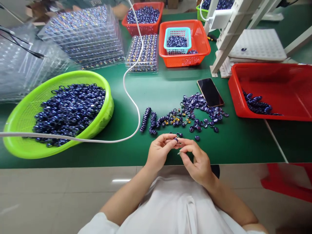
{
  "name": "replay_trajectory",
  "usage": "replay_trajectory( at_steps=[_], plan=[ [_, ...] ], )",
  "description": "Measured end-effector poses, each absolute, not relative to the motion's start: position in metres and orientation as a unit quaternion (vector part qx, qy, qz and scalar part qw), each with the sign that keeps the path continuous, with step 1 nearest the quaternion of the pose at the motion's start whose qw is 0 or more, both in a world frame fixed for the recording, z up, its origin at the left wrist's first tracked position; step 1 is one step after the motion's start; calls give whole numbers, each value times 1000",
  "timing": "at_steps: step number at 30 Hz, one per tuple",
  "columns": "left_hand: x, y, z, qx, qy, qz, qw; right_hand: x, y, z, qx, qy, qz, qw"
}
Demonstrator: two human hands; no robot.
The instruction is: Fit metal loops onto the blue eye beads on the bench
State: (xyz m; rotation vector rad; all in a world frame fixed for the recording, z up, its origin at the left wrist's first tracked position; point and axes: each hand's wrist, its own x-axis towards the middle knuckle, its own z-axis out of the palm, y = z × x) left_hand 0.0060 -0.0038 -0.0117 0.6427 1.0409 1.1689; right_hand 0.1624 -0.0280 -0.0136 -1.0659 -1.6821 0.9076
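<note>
My left hand point(159, 151) and my right hand point(196, 159) meet over the front edge of the green table point(170, 87). Both pinch a small dark blue bead piece point(176, 139) between their fingertips. A small metal part shows at my right fingertips, too small to name. Just beyond my hands lies a loose pile of dark blue beads point(202, 109) with little yellow-tipped metal bits among them. Two short stacked rows of beads point(145, 119) lie to the left of the pile.
A lime green basket point(21, 110) of blue beads stands at the left, a white cable point(131, 97) crossing it. A phone point(210, 92) lies by the pile. A red bin point(280, 81) is at the right; orange baskets point(200, 42) and clear bead trays point(143, 52) stand behind.
</note>
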Motion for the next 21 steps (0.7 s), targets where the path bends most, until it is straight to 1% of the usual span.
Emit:
replay_trajectory(
  at_steps=[3, 5, 9, 15, 18, 21],
  plan=[
    [5, -4, -10, 371, 499, 497, 605, 162, -30, -13, -432, -685, 358, 465],
    [3, -5, -9, 419, 510, 470, 586, 161, -32, -13, -432, -685, 355, 467],
    [0, -8, -7, 465, 506, 425, 589, 160, -35, -11, -439, -686, 352, 462],
    [-4, -11, -12, 468, 493, 416, 604, 169, -32, -8, -471, -629, 420, 454],
    [-6, -11, -14, 524, 479, 423, 563, 172, -26, -3, -508, -615, 407, 445],
    [-7, -10, -13, 606, 429, 437, 507, 171, -21, 4, -509, -630, 423, 407]
  ],
)
